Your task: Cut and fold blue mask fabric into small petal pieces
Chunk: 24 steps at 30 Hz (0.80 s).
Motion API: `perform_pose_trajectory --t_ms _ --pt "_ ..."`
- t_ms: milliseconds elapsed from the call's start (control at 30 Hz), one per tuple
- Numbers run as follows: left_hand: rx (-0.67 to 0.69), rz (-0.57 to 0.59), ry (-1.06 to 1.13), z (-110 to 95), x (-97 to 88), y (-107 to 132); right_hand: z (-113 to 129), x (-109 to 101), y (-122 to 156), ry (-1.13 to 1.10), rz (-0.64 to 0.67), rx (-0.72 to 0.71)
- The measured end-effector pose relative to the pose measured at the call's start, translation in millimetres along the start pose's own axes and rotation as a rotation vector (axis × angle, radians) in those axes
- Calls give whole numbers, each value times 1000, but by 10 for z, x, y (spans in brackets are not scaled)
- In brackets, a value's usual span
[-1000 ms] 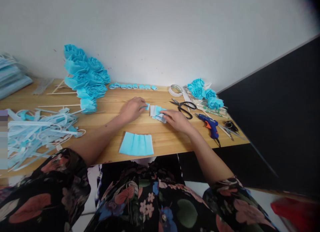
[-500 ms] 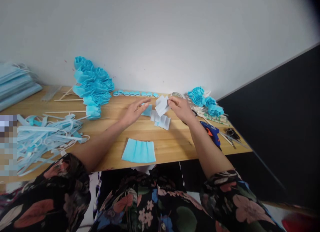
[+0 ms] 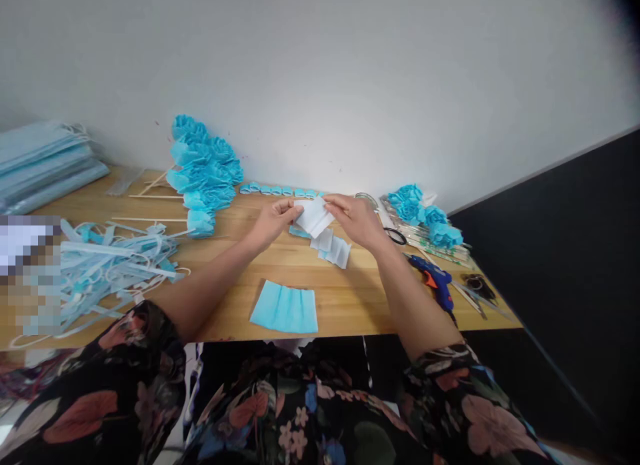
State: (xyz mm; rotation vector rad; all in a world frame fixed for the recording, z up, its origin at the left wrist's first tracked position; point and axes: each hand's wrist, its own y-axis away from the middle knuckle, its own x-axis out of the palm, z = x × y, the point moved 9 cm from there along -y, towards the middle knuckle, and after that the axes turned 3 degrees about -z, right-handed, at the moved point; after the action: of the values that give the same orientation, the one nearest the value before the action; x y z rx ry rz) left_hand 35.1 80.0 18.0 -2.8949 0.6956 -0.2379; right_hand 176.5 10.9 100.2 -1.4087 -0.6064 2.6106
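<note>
Between my two hands a small white pleated piece of mask fabric (image 3: 314, 218) is held up over the table. My left hand (image 3: 274, 221) pinches its left edge, and my right hand (image 3: 354, 218) pinches the right edge near the top. Just below it lie more small white pieces of mask fabric (image 3: 336, 250), overlapping one another, with a blue piece (image 3: 299, 232) partly hidden behind my left hand's side. Nearer to me a larger blue pleated mask panel (image 3: 285, 307) rests flat by the table's front edge.
Blue fabric flowers (image 3: 207, 161) on sticks are heaped at the back left, beside cut mask strips (image 3: 120, 268) and stacked masks (image 3: 47, 161). Small blue rolls (image 3: 277, 191) line the wall. To the right are more flowers (image 3: 425, 215), black-handled scissors (image 3: 395, 236) and a blue glue gun (image 3: 436, 281).
My left hand, open and apart before, has come over and taken the left edge of the white piece. The piece is now spread between both hands. The view has shifted slightly.
</note>
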Motion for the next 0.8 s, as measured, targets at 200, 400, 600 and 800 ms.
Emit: perform_pose_trajectory --t_ms 200,400,600,800 --pt "-5 -38 85 21 -50 -17 77 -212 124 -186 -17 -54" --pt "10 50 67 9 64 14 326 -22 64 -139 87 -169" --pt "20 127 69 21 138 16 278 202 -108 44 92 -165" --pt "-48 80 74 39 81 58 291 174 -152 103 86 -171"
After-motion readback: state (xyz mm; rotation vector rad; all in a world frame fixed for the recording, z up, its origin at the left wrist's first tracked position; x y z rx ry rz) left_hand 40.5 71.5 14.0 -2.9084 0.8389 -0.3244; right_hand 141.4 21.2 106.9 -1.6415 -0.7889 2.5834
